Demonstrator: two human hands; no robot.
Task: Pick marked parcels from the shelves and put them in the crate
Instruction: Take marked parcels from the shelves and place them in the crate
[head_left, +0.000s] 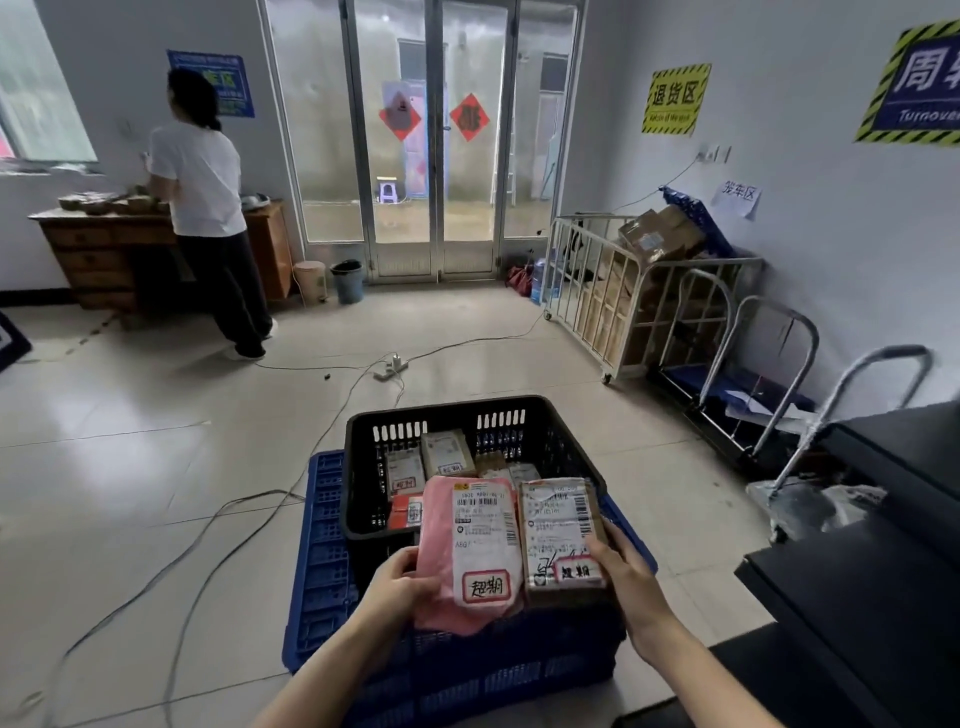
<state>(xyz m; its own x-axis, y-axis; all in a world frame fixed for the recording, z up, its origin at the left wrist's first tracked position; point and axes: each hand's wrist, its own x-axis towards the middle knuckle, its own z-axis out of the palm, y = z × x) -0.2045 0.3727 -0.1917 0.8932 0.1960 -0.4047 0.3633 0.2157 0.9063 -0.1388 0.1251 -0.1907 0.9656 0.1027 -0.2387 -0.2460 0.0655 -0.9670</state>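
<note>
Pink parcel (437, 525), brown parcel (560, 538), held over crate (447, 408)

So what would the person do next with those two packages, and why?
Probably lower both and let go. The left hand holds a pink parcel, the right hand a brown box. Both bear red-framed handwritten labels and sit over the near edge of the black crate, where similar parcels already lie.
</note>
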